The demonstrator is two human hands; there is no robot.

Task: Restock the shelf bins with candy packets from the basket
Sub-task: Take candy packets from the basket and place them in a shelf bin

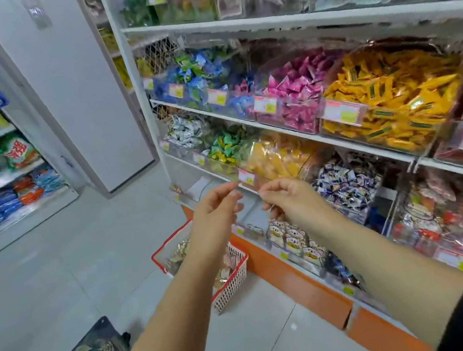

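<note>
The basket with candy packets stands on the floor beside the shelf bins. Above it, the left hand hangs empty with its fingers relaxed and apart. The right hand has its fingers curled together; whether they pinch anything cannot be told.

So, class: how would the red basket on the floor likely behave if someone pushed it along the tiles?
The basket would probably slide easily, since the floor tiles look smooth and glossy. It seems light: thin lattice walls, small candy packets inside. A push high on the rim might tip it.
</note>
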